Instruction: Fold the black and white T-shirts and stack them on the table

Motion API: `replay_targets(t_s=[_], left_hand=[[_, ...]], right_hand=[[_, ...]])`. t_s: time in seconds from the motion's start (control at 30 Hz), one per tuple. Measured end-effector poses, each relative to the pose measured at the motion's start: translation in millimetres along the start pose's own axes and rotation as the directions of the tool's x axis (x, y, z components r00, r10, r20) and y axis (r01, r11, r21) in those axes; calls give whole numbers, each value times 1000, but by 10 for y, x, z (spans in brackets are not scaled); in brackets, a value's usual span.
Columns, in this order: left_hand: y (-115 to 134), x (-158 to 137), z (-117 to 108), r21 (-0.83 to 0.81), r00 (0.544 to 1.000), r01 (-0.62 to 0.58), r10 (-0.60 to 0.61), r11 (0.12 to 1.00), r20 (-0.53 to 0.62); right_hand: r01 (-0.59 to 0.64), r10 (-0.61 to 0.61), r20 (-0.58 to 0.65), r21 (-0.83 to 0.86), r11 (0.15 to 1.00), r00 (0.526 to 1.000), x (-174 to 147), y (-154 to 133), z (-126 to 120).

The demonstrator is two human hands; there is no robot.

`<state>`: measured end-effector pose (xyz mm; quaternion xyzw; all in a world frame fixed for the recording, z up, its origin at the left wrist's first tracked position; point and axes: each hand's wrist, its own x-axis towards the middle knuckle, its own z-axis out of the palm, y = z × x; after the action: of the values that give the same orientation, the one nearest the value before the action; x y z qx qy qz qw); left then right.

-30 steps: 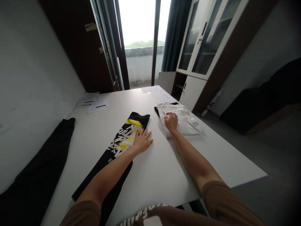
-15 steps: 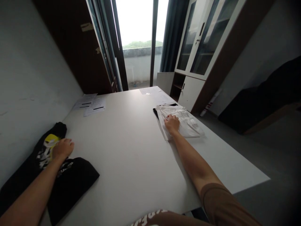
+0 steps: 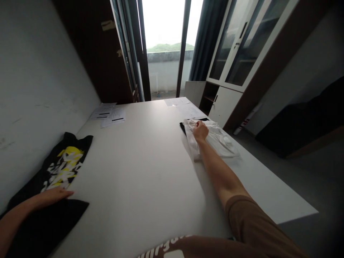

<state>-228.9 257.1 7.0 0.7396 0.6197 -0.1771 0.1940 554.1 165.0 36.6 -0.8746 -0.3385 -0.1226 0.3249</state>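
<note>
A black T-shirt (image 3: pixel 57 218) with a yellow and white print lies against the wall at the table's left edge. My left hand (image 3: pixel 53 195) rests on it just below the print, fingers stretched out and pointing right. Across the table, a clear plastic bag (image 3: pixel 221 143) lies on top of something black, of which only a corner shows. My right hand (image 3: pixel 201 132) is closed on the bag's upper part, its fingers curled with the crinkled film beneath them.
Printed papers (image 3: pixel 114 116) lie at the far left of the white table (image 3: pixel 139 168), and more sheets (image 3: pixel 180 105) at the far right. A glass-door cabinet (image 3: pixel 236 46) stands beyond the right edge. The wall (image 3: pixel 40 82) borders the left side.
My left hand has slid down and left over the T-shirt, baring the print, and the shirt's near corner has shifted left. The fingers of my right hand have curled closed on the bag.
</note>
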Motion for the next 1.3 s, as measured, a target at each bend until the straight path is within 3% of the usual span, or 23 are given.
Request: replay_targets(t_s=[0.1,0.17,0.23,0.3,0.4,0.47,0.53,0.6,0.63,0.67,0.7,0.77,0.8,0.9,0.93,0.97,1.03,1.13,1.2,1.3], left_hand=[[-374,103,-139,48,995,71,-74,996,62],[-274,154,-253,57,999,48,-48,997,3],[82,191,-360,10,996,-60,61,998,-65],[594,212,-447,-30,963,-219,211,975,-167],[1425,221,-519,-16,882,-386,363,923,-300],[1950,229,-504,-9,793,-508,464,861,-395],[2456,260,-418,12,715,-594,534,804,-451],[2953,319,-255,11,679,-625,550,781,-485],[3192,356,-152,-3,701,-603,528,798,-480],[3418,395,-41,-15,739,-560,491,828,-461],[3625,434,70,-29,778,-505,440,862,-449],[3962,497,271,-54,840,-363,302,930,-451],[4086,518,352,-57,846,-313,251,948,-470],[4281,535,522,-43,799,-268,197,963,-568],[4293,528,560,-30,779,-280,209,959,-591],[4283,520,592,-15,762,-299,229,954,-605],[4197,510,637,26,744,-342,287,939,-603],[3883,558,624,101,724,-366,351,925,-593],[3516,649,529,150,716,-338,357,929,-600],[2696,833,266,206,709,-240,316,949,-630]], right_hand=[[139,-139,-17,243,960,990,-292,-432,-48],[328,-373,29,418,847,927,-716,-768,-56],[486,-641,79,583,651,764,-1265,-1048,-58],[516,-830,159,717,469,535,-1828,-1213,-69],[381,-958,260,879,286,120,-2505,-1264,-121],[273,-972,218,944,187,-87,-2793,-1246,-183],[216,-968,127,973,79,-217,-2951,-1242,-261],[164,-962,44,986,-1,-271,-2977,-1254,-337],[141,-967,24,990,-12,-253,-2940,-1256,-366],[125,-979,22,992,-3,-201,-2868,-1250,-384],[121,-993,39,992,26,-112,-2764,-1233,-388],[148,-983,115,980,136,141,-2468,-1156,-348],[170,-945,150,964,205,289,-2287,-1099,-304],[270,-703,194,828,491,684,-1687,-864,-113],[316,-617,160,744,588,771,-1494,-771,-46],[367,-560,120,641,674,819,-1316,-672,16],[424,-502,90,421,802,860,-1019,-464,112],[357,-370,83,141,924,925,-733,-160,186],[279,-279,87,11,960,956,-630,8,212],[174,-161,127,-106,979,979,-562,165,249]])
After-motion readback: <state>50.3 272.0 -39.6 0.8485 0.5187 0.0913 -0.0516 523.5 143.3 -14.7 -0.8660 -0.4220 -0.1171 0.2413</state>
